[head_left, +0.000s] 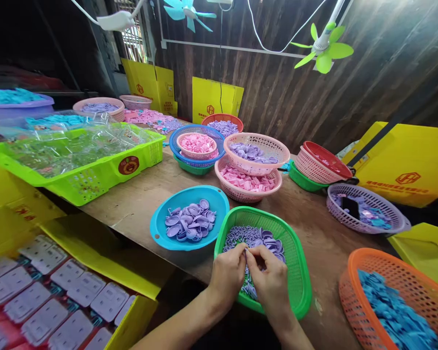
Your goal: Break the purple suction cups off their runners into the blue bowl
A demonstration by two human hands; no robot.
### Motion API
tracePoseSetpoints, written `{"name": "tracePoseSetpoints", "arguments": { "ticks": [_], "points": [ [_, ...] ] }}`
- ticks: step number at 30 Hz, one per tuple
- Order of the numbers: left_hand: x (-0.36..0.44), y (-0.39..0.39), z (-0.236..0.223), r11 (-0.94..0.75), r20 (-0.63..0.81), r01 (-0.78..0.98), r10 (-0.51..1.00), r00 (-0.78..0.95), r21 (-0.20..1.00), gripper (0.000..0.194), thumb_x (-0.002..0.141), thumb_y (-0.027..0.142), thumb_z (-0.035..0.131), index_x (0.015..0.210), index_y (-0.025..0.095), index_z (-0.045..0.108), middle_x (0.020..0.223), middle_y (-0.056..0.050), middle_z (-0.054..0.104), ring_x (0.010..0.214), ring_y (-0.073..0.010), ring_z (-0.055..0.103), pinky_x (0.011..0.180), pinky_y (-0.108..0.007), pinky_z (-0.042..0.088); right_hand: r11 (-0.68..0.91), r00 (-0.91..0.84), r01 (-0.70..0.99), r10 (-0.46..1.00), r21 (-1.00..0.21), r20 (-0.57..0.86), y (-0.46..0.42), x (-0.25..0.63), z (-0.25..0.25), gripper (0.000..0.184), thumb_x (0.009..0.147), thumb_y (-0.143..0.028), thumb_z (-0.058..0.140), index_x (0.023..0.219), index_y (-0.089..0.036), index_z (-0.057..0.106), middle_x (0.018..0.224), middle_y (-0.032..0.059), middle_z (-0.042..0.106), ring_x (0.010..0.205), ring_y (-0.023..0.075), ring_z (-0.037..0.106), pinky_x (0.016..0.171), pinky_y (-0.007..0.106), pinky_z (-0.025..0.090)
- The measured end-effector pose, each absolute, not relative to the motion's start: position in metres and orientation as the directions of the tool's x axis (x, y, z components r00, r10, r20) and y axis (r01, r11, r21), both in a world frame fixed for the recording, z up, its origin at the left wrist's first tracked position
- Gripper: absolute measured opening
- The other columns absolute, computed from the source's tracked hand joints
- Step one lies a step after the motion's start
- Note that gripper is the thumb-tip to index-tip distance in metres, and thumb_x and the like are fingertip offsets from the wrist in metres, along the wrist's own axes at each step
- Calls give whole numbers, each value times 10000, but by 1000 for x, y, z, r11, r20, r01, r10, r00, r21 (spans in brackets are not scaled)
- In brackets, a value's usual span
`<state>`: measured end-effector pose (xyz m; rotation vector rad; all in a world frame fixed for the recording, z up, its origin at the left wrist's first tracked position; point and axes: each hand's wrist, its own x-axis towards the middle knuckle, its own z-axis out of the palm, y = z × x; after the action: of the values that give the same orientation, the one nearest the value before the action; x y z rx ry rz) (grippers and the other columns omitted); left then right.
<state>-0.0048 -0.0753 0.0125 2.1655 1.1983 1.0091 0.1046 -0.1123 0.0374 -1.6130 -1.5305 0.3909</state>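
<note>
Two bare hands, left hand [229, 272] and right hand [268, 278], meet over a green basket [299, 272] of small purple pieces [255, 239] at the table's near edge, fingertips pinched together, apparently fitting two parts; the next move needs fine alignment. What they grip stays hidden.

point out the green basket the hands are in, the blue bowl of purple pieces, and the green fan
green basket [302, 272]: head view, on its bare right rim
blue bowl [159, 228]: head view, on its bare left inner wall
green fan [341, 50]: head view, on its right blade
</note>
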Motion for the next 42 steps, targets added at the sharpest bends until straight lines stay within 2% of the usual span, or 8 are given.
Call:
{"name": "tracePoseSetpoints", "arguments": {
  "ticks": [3, 9, 15, 19, 24, 28, 37, 42],
  "points": [
    [-31, -38, 19, -450, 324, 617, 893, 312, 646, 252, 858, 214, 371, 966, 224, 598, 758, -17, 658, 664, -136, 602, 629, -217, 435, 136, -18, 668, 986, -732, 167, -82, 125, 37, 277, 863, -340, 396, 949, -190, 613, 700, -3, 625, 591, 120, 554, 546, 209, 401],
    [-81, 17, 23, -204, 425, 914, 904, 39, 351, 418, 797, 231, 469, 1213, 186, 474, 1049, -128, 574, 981, -277, 506, 818, -401, 378, 141, -200, 937, 967, -320, -159, -38, 148, -14, 227, 673, -199, 641, 900, -194, 646, 874, 50, 645, 812, 175, 588, 699, 239, 389],
    [-44, -19, 15, -470, 420, 778, 859, 294, 416, 377, 801, 193, 458, 1178, 186, 482, 1039, -85, 567, 986, -211, 493, 857, -351, 379, 187, -259, 951, 916, -246, -307, -36, 149, -52, 96, 647, -80, 595, 690, -160, 628, 674, 28, 620, 647, 139, 567, 589, 209, 341],
    [-15, -36, 7, -568, 198, 649, 809, 553, 506, 226, 798, 201, 454, 951, 204, 620, 880, -46, 644, 852, -172, 574, 772, -277, 430, 237, -305, 937, 912, -257, -274, -36, 162, -46, 151, 716, -113, 522, 830, -161, 609, 825, 48, 620, 780, 150, 551, 652, 215, 339],
    [13, -51, 3, -671, -121, 640, 649, 751, 375, 194, 742, 218, 491, 795, 201, 677, 756, -78, 670, 756, -221, 625, 682, -301, 474, 268, -360, 915, 880, -302, -309, -41, 165, -46, 124, 644, -152, 596, 765, -155, 620, 831, 65, 633, 715, 156, 553, 605, 217, 340],
    [22, -53, 4, -698, -192, 661, 633, 750, 277, 207, 734, 182, 475, 785, 138, 671, 759, -125, 665, 770, -262, 632, 660, -336, 497, 203, -301, 922, 911, -329, -283, -40, 167, -44, 73, 660, -105, 544, 628, -143, 596, 675, 65, 643, 635, 150, 558, 558, 216, 323],
    [55, -30, -15, -702, -333, 674, 594, 732, 228, 150, 681, 149, 556, 785, 121, 661, 791, -142, 663, 809, -254, 630, 710, -333, 498, 36, -73, 854, 996, -519, -50, -49, 202, -7, 166, 827, -254, 365, 769, -198, 510, 620, -16, 629, 447, 88, 535, 450, 179, 335],
    [78, -26, -25, -717, -344, 658, 572, 744, 231, 203, 660, 249, 623, 818, 124, 648, 857, -136, 660, 865, -271, 613, 736, -354, 492, 10, 40, 838, 996, -546, 80, -70, 209, 7, 199, 817, -294, 376, 751, -193, 534, 646, 11, 618, 574, 130, 557, 533, 212, 375]
  ]
}}
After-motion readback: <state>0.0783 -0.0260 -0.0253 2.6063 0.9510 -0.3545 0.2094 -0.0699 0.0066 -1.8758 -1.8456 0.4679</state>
